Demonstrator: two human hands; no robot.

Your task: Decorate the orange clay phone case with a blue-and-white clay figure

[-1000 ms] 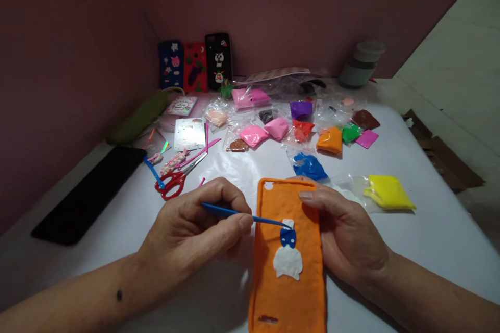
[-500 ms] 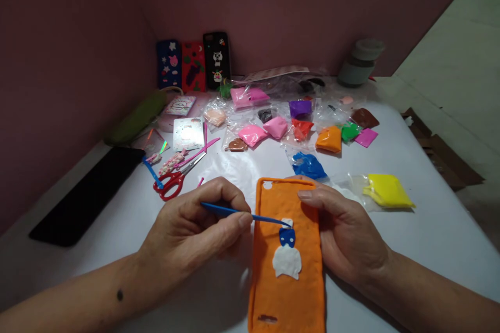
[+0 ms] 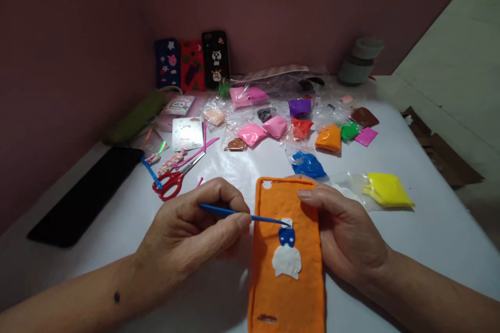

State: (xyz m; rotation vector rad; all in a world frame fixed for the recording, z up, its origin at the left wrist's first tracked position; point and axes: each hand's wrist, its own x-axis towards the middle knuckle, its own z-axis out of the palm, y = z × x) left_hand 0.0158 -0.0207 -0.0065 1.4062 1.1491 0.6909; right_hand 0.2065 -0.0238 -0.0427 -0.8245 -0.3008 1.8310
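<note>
Between thumb and fingers, my left hand (image 3: pixel 199 223) pinches a thin blue modelling tool (image 3: pixel 265 219). Its tip rests at a small white clay piece (image 3: pixel 287 222) on an orange clay-covered phone case (image 3: pixel 289 299). Under that piece sits a blue clay shape (image 3: pixel 287 237) with two white dots. Below it comes a white cat-head-like clay shape (image 3: pixel 286 261), its points toward me. My right hand (image 3: pixel 347 229) grips the case by its right edge, thumb on the front and fingers hidden behind.
Red-handled scissors (image 3: pixel 172 184) and a black phone-like slab (image 3: pixel 88 195) lie at left. Bagged clay, including blue (image 3: pixel 308 165) and yellow (image 3: pixel 389 190), spreads across the table. Three decorated phone cases (image 3: pixel 192 65) lean on the back wall, and a lidded jar (image 3: pixel 359 62) stands back right.
Almost nothing differs. The view has shifted very slightly; both hands, the tool and the orange case keep their positions.
</note>
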